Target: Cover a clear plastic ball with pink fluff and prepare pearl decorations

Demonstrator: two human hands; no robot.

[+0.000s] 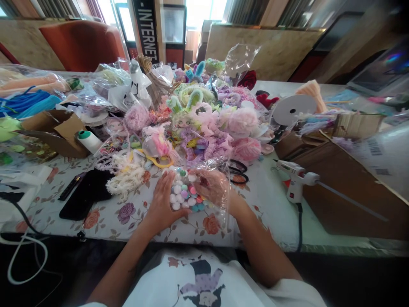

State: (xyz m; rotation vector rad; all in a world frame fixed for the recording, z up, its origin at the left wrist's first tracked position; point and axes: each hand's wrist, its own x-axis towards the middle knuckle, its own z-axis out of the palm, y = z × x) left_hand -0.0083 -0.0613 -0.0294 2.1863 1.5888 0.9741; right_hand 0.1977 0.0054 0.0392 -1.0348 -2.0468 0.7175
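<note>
Fingers of left hand (pixel 162 199) gripping 9 o'clock side of clear bag (pixel 223 209) of small balls (pixel 184 194), thumb spread toward 5. Right hand (pixel 213 187) under plastic at 3 o'clock; what it pinches, cannot tell. Bag over flowered surface (pixel 129 228), 6 o'clock of yarn heap (pixel 211 138). Looks light, limp, slippery; best held at filled end. Long axis seems 9-to-3, mouth probably toward 3.

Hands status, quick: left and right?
Left hand: holding the left side of the clear bag of small balls.
Right hand: behind the bag's film, fingers at the balls; grip can't be told.
</note>
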